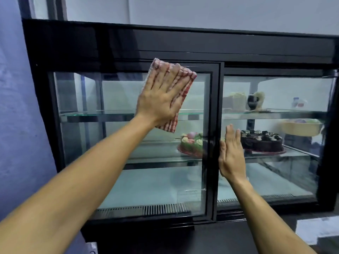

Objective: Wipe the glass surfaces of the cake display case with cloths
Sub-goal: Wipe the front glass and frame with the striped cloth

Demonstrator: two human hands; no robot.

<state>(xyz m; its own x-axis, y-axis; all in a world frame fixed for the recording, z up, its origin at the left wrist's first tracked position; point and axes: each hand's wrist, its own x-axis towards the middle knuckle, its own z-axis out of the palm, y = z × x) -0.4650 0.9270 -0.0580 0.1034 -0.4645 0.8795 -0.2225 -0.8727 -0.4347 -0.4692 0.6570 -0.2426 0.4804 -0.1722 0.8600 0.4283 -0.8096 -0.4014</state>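
A black-framed cake display case (183, 46) with two sliding glass doors fills the view. My left hand (161, 96) presses a red-and-white checked cloth (185, 83) flat against the upper part of the left glass door (110, 92), fingers straight and spread. My right hand (232, 153) lies flat with straight fingers on the right glass door (275, 180), right beside the black middle frame post (216, 125).
Inside are glass shelves with a green and pink cake (192, 143), a chocolate cake (262, 142), a yellow bowl (300, 128) and items on the upper shelf. A bluish wall (18, 107) stands at the left. White paper (317, 230) lies on the dark counter at lower right.
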